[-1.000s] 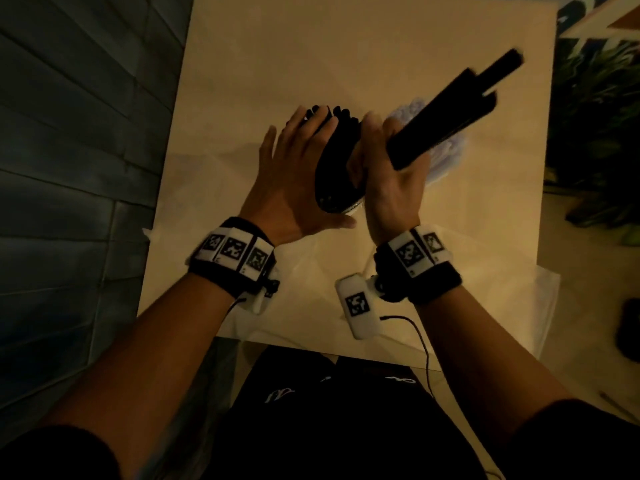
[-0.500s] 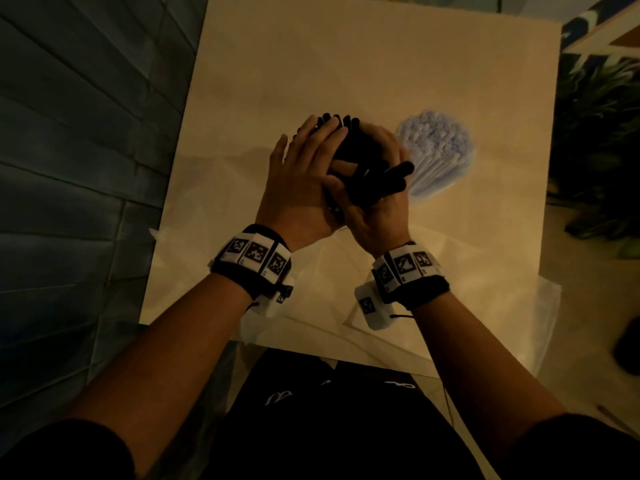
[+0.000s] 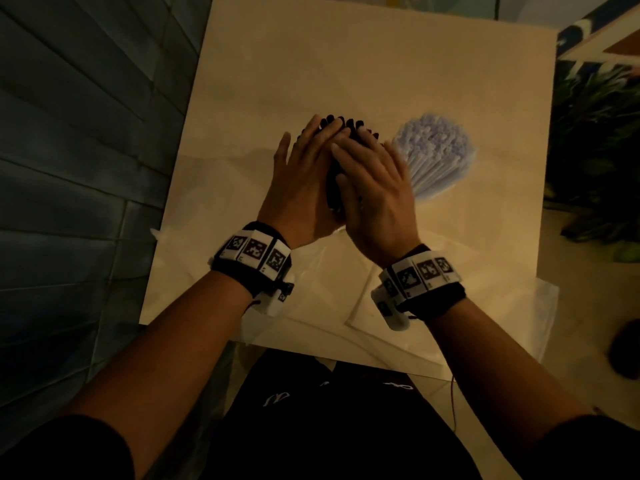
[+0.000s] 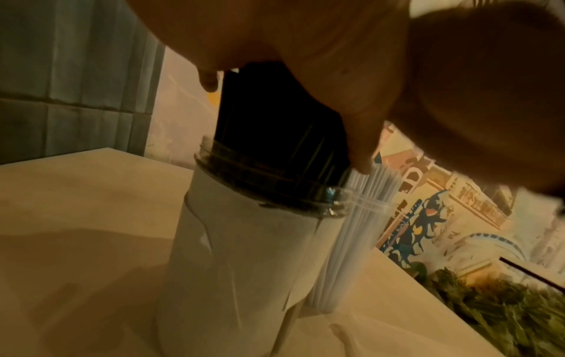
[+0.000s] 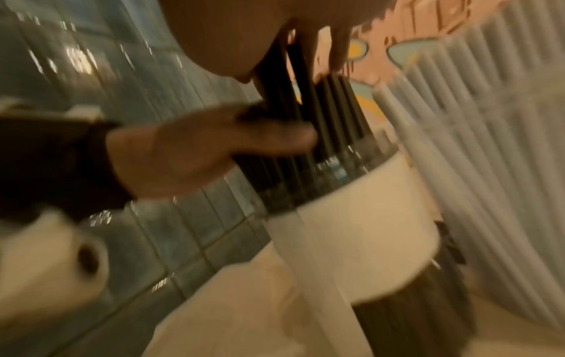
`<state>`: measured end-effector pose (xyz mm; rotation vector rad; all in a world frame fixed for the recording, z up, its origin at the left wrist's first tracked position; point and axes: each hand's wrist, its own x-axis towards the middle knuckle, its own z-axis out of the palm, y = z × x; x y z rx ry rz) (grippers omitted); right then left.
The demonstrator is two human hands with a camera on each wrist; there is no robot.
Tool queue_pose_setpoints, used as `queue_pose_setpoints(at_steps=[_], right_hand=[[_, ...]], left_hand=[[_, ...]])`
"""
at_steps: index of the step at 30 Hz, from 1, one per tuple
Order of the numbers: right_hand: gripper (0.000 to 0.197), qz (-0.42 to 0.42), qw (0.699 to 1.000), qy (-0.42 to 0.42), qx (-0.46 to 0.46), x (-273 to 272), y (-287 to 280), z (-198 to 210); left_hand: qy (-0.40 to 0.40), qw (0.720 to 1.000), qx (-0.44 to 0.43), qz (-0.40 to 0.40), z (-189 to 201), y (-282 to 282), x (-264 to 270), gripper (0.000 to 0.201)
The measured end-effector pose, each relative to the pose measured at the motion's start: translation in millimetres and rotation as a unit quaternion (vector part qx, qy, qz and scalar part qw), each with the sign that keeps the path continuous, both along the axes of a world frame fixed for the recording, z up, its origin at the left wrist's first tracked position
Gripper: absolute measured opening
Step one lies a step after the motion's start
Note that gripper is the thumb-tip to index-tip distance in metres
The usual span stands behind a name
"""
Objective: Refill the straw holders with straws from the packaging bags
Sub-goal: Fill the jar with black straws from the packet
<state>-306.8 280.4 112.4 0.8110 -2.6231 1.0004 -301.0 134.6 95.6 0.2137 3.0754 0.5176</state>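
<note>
A clear straw holder with a white label (image 4: 244, 253) (image 5: 351, 205) stands on the beige table (image 3: 346, 64), packed with black straws (image 3: 349, 128) (image 4: 275, 120) (image 5: 336, 116). My left hand (image 3: 301, 178) lies with straight fingers against the left side of the black bundle. My right hand (image 3: 374, 181) lies flat over its top and right side. The holder itself is hidden under my hands in the head view. Just to the right stands a second holder full of pale lavender-white straws (image 3: 436, 150) (image 4: 351, 241) (image 5: 489, 120).
Clear plastic packaging bags (image 3: 467, 306) lie flat along the table's near edge under my wrists. A grey tiled wall (image 3: 86, 168) runs close along the left. Green plants (image 3: 595, 150) stand past the table's right edge.
One second ago my right hand held a bunch of black straws tilted above the holder. It brought them down into the holder, and both hands now lie flat against the bundle.
</note>
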Motion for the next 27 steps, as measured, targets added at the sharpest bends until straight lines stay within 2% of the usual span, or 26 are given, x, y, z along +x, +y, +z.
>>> queue_pose_setpoints(at_steps=[2,4,5,7,9,12,16,19,21,23,25,27], right_hand=[[0.044,0.006,1.000,-0.001,0.014,1.9,4.6,-1.1],[0.053,0.009,0.999,-0.004,0.036,-2.7,5.5,5.3],[0.058,0.011,0.997,-0.018,0.074,-5.6,4.7,6.7],[0.067,0.021,0.983,-0.060,0.170,-8.9,2.1,4.4],[0.072,0.031,0.977,-0.082,0.196,-10.9,2.4,3.1],[0.069,0.029,0.984,-0.057,0.168,-18.3,-1.8,8.9],[0.069,0.036,0.968,-0.078,0.236,-27.4,-8.2,2.7],[0.066,0.036,0.976,-0.092,0.193,-21.4,-7.1,5.4],[0.059,0.034,0.990,-0.072,0.114,-9.3,-3.4,12.2],[0.044,0.041,0.999,-0.008,0.009,10.5,-0.2,19.4],[0.025,0.064,0.996,0.017,-0.068,35.4,4.1,23.3],[0.024,0.097,0.991,-0.046,-0.078,59.8,6.4,17.0]], left_hand=[[0.032,0.997,0.076,0.009,2.5,-7.3,4.0,0.109],[0.054,0.989,0.127,0.054,-1.7,-15.1,7.9,0.124],[0.036,0.982,0.166,0.077,-6.4,-19.5,9.0,0.132],[-0.048,0.957,0.268,0.104,-13.5,-27.0,9.4,0.142],[-0.105,0.932,0.332,0.099,-15.1,-30.3,7.0,0.144],[-0.112,0.921,0.368,0.064,-10.9,-31.3,-0.7,0.146],[-0.133,0.922,0.360,0.051,-3.8,-34.3,-4.8,0.143],[-0.122,0.924,0.358,0.062,-2.3,-42.8,7.9,0.142],[-0.114,0.921,0.361,0.088,-4.1,-51.8,26.0,0.137],[-0.099,0.922,0.356,0.114,-9.4,-66.1,51.7,0.123],[-0.066,0.925,0.337,0.164,-16.6,-82.8,83.4,0.096],[-0.025,0.909,0.321,0.263,-26.7,-99.8,118.1,0.062]])
